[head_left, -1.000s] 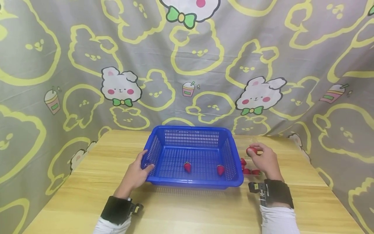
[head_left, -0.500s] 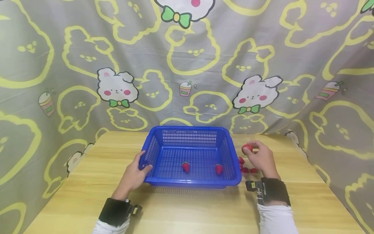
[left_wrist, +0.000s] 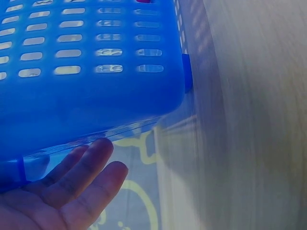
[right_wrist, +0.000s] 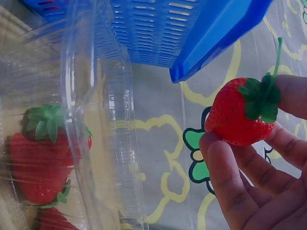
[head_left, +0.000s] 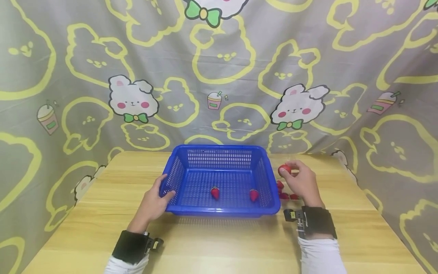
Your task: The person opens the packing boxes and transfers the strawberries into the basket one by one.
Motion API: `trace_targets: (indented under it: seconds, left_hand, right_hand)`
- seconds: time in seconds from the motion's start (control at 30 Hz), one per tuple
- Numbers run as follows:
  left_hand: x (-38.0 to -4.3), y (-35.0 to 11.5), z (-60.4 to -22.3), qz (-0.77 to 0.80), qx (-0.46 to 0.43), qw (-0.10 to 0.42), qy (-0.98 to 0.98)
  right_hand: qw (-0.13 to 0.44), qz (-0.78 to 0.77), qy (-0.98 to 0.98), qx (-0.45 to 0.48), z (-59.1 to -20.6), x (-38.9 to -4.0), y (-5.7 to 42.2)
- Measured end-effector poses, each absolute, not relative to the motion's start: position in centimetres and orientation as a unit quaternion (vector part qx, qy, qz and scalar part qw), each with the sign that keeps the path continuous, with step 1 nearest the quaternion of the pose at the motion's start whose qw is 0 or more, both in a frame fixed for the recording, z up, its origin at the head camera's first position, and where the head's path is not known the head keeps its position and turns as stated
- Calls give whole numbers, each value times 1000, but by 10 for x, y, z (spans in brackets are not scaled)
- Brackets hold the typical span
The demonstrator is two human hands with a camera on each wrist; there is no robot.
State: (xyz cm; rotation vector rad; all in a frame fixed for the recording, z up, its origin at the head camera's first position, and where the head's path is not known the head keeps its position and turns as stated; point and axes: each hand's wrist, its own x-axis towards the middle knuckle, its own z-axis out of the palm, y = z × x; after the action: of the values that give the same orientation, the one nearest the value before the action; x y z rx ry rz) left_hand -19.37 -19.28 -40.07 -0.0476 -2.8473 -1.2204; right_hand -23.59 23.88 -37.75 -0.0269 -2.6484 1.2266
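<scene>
Right of frame, your right hand (head_left: pixel 302 183) pinches a strawberry (head_left: pixel 284 169), seemingly the transfer step; left hand (head_left: pixel 152 204) grips basket (head_left: pixel 222 209) at centre; next move probably calls for release inside.

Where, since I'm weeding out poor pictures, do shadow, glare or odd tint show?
Head view: soft shadow under the basket, pale sheen on the table; left wrist: bluish cast, the left hand dim; right wrist: glints on the clear plastic box.

Red strawberry (right_wrist: pixel 235 112), blue basket (head_left: pixel 222 209), yellow-patterned curtain (head_left: pixel 239 91)
</scene>
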Motion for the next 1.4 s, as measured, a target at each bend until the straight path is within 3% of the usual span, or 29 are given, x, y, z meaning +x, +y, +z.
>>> trace_targets:
  seconds: [1.4]
  left_hand:
    - [-192, -192, -399, -404, -14, 19, -915]
  right_hand:
    - [121, 416, -901, 1, -369, -225, 230]
